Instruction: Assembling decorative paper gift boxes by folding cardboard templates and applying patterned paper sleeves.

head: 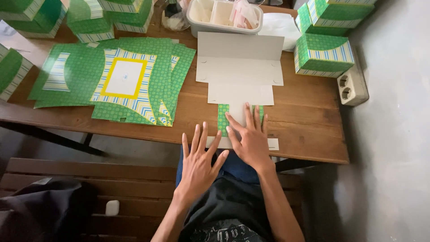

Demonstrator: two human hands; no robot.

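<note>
Stack of flat green patterned box blanks (112, 80) lies left of the work, fanned out, the top one with a white panel framed in yellow; just beside the work, not touching it. Folded green boxes (323, 54) stand far right, more of them (89, 18) along the far left edge. White plastic tray (224, 17) with bits of paper sits at the far edge, white sheet (280, 24) beside it. White double socket block (352, 85) at the right edge, against the grey wall (394, 134). Nothing lies over the work. Surface is a brown wooden table (304, 121); a wooden bench (89, 179) near, with a dark bag (40, 210) on it. Unfolded box blank (239, 71) lies centre, grey-white inside face up, stepped panels narrowing toward the near edge, green printed flaps turned up at the near end. Right hand (251, 139) presses flat on that near flap, fingers spread and straight. Left hand (199, 157) lies at the table's near edge just beside it, fingers splayed open, holding nothing.
</note>
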